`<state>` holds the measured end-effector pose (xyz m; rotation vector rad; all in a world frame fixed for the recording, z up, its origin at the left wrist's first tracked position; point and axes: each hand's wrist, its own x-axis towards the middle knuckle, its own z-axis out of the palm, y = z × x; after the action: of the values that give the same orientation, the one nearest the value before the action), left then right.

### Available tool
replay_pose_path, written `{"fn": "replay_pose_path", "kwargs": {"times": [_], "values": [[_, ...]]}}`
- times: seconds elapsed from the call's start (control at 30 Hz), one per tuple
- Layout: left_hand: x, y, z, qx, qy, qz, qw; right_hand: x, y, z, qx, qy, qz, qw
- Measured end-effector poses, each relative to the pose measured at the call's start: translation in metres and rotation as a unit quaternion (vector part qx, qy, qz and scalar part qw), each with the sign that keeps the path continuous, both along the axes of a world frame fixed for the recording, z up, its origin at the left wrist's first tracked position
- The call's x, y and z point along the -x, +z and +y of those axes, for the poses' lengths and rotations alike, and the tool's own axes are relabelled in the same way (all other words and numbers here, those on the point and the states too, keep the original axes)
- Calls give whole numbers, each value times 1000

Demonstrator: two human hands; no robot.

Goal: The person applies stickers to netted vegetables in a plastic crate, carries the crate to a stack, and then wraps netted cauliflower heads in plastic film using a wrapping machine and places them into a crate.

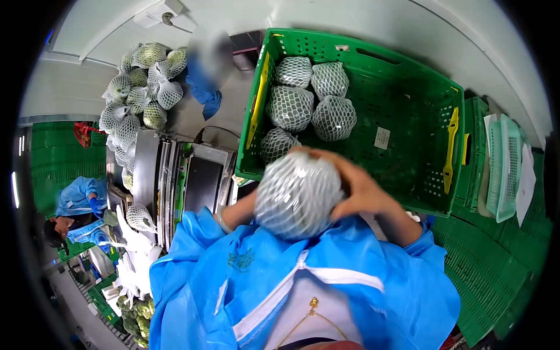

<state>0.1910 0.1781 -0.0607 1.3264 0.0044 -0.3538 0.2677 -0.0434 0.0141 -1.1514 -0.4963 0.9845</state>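
Right hand curves its grip round a netted ball near the crate; left hand mostly hidden, cannot tell grip. Crate's left side holds five more balls.

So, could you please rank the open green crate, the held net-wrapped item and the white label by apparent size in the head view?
1. Green crate
2. Held net-wrapped item, though nearness to the camera enlarges it
3. White label

At the near side of the crate, the right hand holds a netted bundle; five others fill its left.
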Motion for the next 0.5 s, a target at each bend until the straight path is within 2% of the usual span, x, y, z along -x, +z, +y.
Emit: {"fn": "replay_pose_path", "kwargs": {"times": [0.03,0.07,0.1,0.13,0.23,0.33,0.37,0.43,0.47,0.5], "values": [[-25,13,-3,-153,-7,-111,982,-13,-16,-18,5,-41,39,998],[-50,40,-7,-377,-30,-183,907,-27,-38,-36,11,-80,78,994],[-70,20,0,-489,-27,-320,811,-39,-51,-50,-2,-110,142,984],[-81,7,5,-588,-67,-335,733,-50,-61,-61,-12,-139,205,969],[-73,-31,22,-694,-214,-277,629,-75,-92,-70,87,-60,167,980],[-76,-39,24,-680,-298,-134,656,-68,-155,-56,132,-9,201,970],[-76,-40,26,-664,-291,-143,674,-68,-158,-51,161,-39,242,956],[-76,-40,36,-634,-268,-160,708,-67,-181,-48,229,18,12,973],[-77,-40,37,-637,-262,-158,708,-69,-193,-49,255,52,-107,960],[-73,-39,34,-638,-258,-153,710,-67,-195,-46,298,55,-156,940]]}}
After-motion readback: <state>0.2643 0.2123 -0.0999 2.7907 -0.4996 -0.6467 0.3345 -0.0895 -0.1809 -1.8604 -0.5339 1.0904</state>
